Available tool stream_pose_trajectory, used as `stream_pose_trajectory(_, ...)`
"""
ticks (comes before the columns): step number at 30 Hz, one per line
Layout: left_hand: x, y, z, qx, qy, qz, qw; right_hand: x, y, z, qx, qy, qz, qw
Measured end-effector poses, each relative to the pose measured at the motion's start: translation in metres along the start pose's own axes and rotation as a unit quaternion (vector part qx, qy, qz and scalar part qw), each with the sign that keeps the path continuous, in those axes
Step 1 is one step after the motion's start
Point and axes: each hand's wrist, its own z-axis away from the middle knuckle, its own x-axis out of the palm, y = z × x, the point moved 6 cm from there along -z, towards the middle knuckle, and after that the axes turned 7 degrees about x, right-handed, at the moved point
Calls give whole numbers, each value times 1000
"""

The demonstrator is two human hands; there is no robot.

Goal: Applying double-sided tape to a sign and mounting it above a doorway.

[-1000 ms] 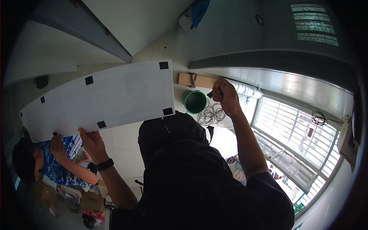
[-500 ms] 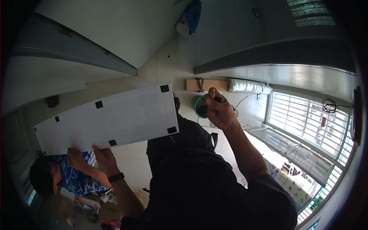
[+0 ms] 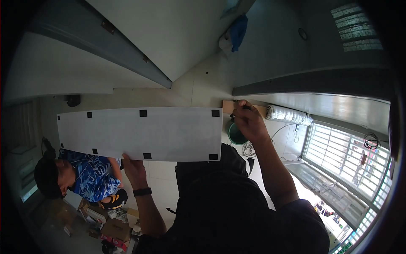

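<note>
A long white board (image 3: 182, 133) with black square patches along its two long edges stretches across the middle of the view. My left hand (image 3: 135, 171) grips its near edge, next to one of the patches; the fingers behind the board are hidden. Past the board's right end, my right hand (image 3: 251, 122) is raised with its fingers pinched together. Something small and dark shows at the fingertips, too small to name. That hand appears apart from the board.
At the left, another person in a blue patterned shirt (image 3: 91, 175) is close to the board's near edge. Cardboard boxes (image 3: 116, 230) lie below them. A green bucket (image 3: 237, 134), cables and a silvery roll (image 3: 287, 115) are at the right, near a barred window (image 3: 342, 146).
The board has swung to lie more level and sits further right in view. The other person's hand has come off its edge. My right hand remains pinched, now nearer the board's far right corner.
</note>
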Motion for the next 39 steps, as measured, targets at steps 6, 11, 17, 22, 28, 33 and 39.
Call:
stream_pose_trajectory(6, 30, -23, 21, -12, -6, -5, 1000, 89, 16, -34, 33, -123, 49, 991)
stream_pose_trajectory(11, 48, -33, 44, -22, 6, 11, 1000, 142, 80, -45, 137, -155, 88, 974)
stream_pose_trajectory(17, 55, -27, 55, -15, 0, 62, 998, 126, 104, -78, 73, -54, 390, 916)
stream_pose_trajectory(22, 43, -26, 58, -17, 38, 67, 997, 169, 92, -65, -114, -72, 766, 628)
stream_pose_trajectory(28, 45, -30, 55, -21, 51, 87, 995, 172, 89, -65, -70, -105, 870, 476)
stream_pose_trajectory(33, 47, -26, 56, -42, 37, 76, 996, 168, 102, -69, -120, -146, 877, 442)
stream_pose_trajectory(39, 45, -25, 56, -53, 20, 95, 994, 190, 108, -71, -161, -99, 837, 513)
